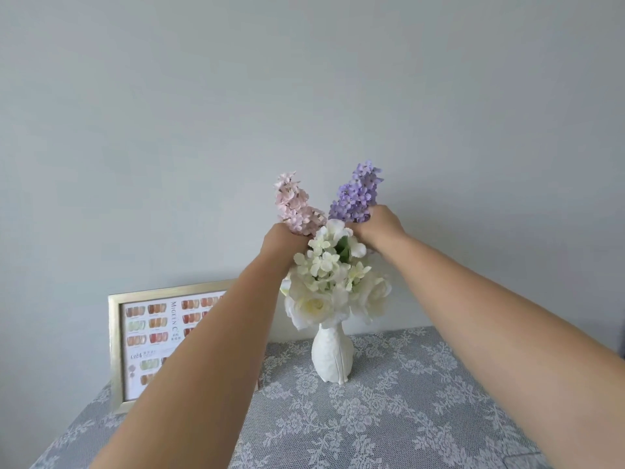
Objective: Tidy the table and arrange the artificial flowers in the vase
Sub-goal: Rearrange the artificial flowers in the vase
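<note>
A white textured vase (333, 357) stands upright near the back of the table (389, 418). It holds a bunch of white artificial flowers (333, 282). Above the bunch rise a pink flower spike (294, 204) on the left and a purple flower spike (356, 192) on the right. My left hand (282, 243) is closed around the base of the pink spike. My right hand (378, 226) is closed around the base of the purple spike. Both stems are hidden behind my hands and the white flowers.
A gold-framed picture of nail colour samples (152, 336) leans against the pale wall at the back left, partly behind my left forearm. A grey lace-patterned cloth covers the table.
</note>
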`<action>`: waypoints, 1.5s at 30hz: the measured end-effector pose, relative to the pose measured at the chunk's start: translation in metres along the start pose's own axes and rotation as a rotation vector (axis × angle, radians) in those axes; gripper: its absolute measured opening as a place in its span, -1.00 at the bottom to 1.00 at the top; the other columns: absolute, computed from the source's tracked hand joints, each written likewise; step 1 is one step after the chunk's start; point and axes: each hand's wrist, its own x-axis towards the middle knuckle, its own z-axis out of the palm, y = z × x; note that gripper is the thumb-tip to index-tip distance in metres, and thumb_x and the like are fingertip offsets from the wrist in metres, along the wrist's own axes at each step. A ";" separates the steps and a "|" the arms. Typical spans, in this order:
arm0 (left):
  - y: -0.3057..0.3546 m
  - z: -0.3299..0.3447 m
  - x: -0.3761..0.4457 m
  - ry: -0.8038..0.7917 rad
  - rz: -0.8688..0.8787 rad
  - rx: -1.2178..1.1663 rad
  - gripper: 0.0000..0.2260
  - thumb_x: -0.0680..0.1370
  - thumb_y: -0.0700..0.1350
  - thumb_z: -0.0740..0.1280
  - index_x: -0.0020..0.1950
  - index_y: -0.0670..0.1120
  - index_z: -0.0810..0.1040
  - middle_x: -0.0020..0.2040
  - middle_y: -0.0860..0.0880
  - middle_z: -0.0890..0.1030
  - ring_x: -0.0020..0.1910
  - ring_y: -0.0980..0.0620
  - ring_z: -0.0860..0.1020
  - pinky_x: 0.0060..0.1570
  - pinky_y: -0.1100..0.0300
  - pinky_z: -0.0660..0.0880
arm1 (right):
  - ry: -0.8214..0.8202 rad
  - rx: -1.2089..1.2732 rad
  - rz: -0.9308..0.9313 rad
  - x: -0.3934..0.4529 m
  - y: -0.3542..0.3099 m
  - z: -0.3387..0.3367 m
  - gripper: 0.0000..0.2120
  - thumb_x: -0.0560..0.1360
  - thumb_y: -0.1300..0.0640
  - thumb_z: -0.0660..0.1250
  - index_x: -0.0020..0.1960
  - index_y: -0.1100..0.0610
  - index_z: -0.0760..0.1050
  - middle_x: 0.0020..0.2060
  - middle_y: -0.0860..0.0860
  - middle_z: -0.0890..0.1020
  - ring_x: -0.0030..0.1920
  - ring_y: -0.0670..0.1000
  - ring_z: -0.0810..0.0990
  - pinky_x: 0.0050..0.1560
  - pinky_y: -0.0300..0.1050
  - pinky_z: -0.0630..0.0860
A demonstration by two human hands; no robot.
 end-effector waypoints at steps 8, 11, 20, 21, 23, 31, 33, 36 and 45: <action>-0.009 -0.001 -0.003 0.073 0.037 -0.037 -0.72 0.42 -0.19 0.35 -0.43 -0.07 0.33 -0.51 0.05 0.36 -0.49 0.07 0.31 -0.52 0.30 0.23 | 0.044 0.007 0.001 -0.002 -0.002 0.001 -0.72 0.38 0.03 0.46 -0.39 0.03 0.41 -0.43 -0.05 0.51 -0.26 0.05 0.52 -0.30 -0.20 0.33; -0.010 0.001 -0.001 0.056 0.036 -0.011 -0.72 0.42 -0.24 0.31 -0.44 -0.09 0.30 -0.50 0.02 0.35 -0.47 0.05 0.28 -0.48 0.26 0.22 | 0.061 0.002 0.022 0.000 0.001 0.002 -0.65 0.41 0.05 0.43 -0.44 0.04 0.34 -0.46 -0.03 0.47 -0.30 0.06 0.48 -0.31 -0.18 0.31; -0.010 -0.005 0.002 0.074 0.047 0.013 -0.72 0.40 -0.21 0.30 -0.46 -0.06 0.28 -0.53 0.05 0.33 -0.47 0.03 0.27 -0.46 0.25 0.21 | 0.020 0.069 0.031 0.003 0.004 -0.001 -0.49 0.30 -0.08 0.54 0.14 0.17 0.57 -0.02 0.11 0.62 -0.05 0.12 0.62 -0.04 0.05 0.61; -0.010 -0.006 0.001 0.081 0.050 0.002 -0.71 0.39 -0.19 0.31 -0.47 -0.05 0.27 -0.56 0.07 0.31 -0.48 0.03 0.26 -0.46 0.25 0.20 | 0.035 0.076 0.030 0.002 0.003 -0.001 -0.43 0.29 -0.09 0.55 0.18 0.19 0.56 0.05 0.12 0.63 0.01 0.13 0.62 -0.01 0.08 0.61; -0.011 -0.008 0.001 0.079 0.054 -0.001 -0.70 0.38 -0.19 0.31 -0.47 -0.04 0.24 -0.58 0.09 0.28 -0.48 0.03 0.23 -0.46 0.26 0.18 | 0.054 0.077 0.025 0.001 0.001 -0.001 -0.55 0.30 -0.05 0.55 0.06 0.20 0.60 -0.06 0.12 0.67 -0.07 0.12 0.63 -0.06 0.09 0.62; -0.010 -0.004 0.006 0.056 0.058 0.082 -0.75 0.45 -0.19 0.31 -0.43 -0.10 0.40 -0.49 0.00 0.42 -0.46 0.03 0.32 -0.44 0.24 0.28 | 0.016 -0.116 -0.010 -0.002 -0.004 0.001 -0.80 0.39 0.17 0.44 -0.37 0.10 0.49 -0.46 -0.03 0.47 -0.32 0.06 0.49 -0.43 -0.22 0.30; -0.008 -0.004 0.007 0.051 0.053 0.095 -0.78 0.45 -0.19 0.30 -0.41 -0.12 0.42 -0.47 0.00 0.44 -0.45 0.03 0.32 -0.43 0.24 0.29 | -0.001 -0.132 -0.001 0.001 -0.004 -0.001 -0.82 0.39 0.10 0.47 -0.32 0.12 0.54 -0.42 0.01 0.51 -0.30 0.07 0.50 -0.42 -0.22 0.32; -0.009 -0.005 0.007 0.053 0.037 0.074 -0.76 0.44 -0.22 0.28 -0.43 -0.11 0.38 -0.49 0.00 0.40 -0.46 0.03 0.30 -0.44 0.24 0.26 | -0.024 -0.058 0.054 0.006 0.000 -0.001 -0.68 0.35 0.02 0.54 0.01 0.16 0.61 -0.17 0.05 0.62 -0.21 0.09 0.59 -0.38 -0.26 0.43; -0.011 -0.026 -0.009 0.076 0.105 -0.057 -0.40 0.35 0.09 0.55 0.32 0.01 0.47 0.14 0.04 0.49 0.09 -0.01 0.53 0.07 0.06 0.51 | 0.073 0.256 0.005 -0.016 0.008 -0.014 -0.32 0.19 -0.14 0.58 0.26 -0.03 0.47 0.15 -0.13 0.56 0.13 -0.02 0.55 0.09 -0.08 0.48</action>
